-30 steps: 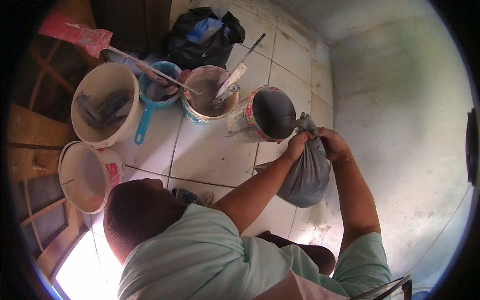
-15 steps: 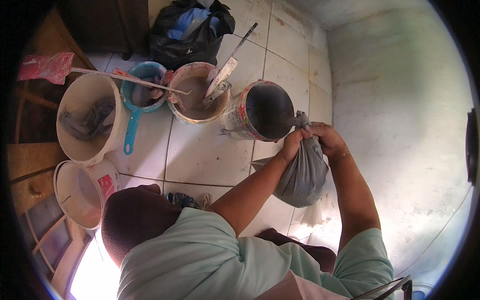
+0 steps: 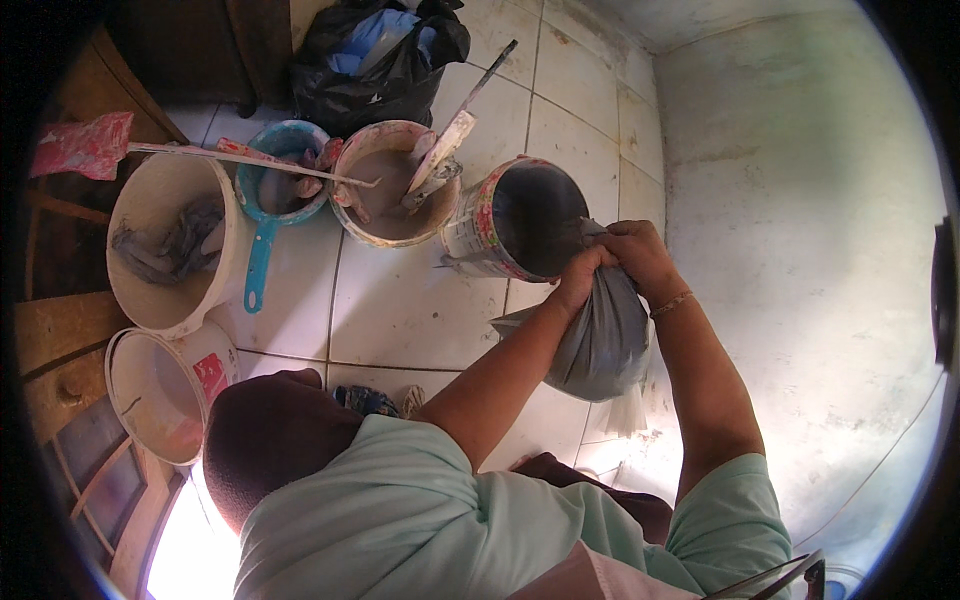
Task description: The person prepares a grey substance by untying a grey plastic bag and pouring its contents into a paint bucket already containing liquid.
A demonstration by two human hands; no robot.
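Both hands grip the gathered neck of a bulging grey plastic bag point(image 3: 603, 335), left hand point(image 3: 583, 277) and right hand point(image 3: 640, 256) with fingers closed tight around it, at the rim of a tilted paint can point(image 3: 515, 220) with a red-patterned label. Left of the can stand a mortar-caked bucket point(image 3: 385, 190) holding a trowel point(image 3: 447, 140), a blue scoop point(image 3: 268, 215) and two white buckets point(image 3: 165, 245); behind it, a black rubbish bag point(image 3: 375, 60).

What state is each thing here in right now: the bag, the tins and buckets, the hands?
Grey bag: full, its neck bunched shut in both hands.
Left hand: closed on the bag's neck.
Right hand: closed on the bag's neck.
Tin: open, tilted, dark inside.
Paste bucket: open, a trowel standing in it.
Blue scoop: dirty.
Big white bucket: open, grey rags inside.
Black bag: open at the top.
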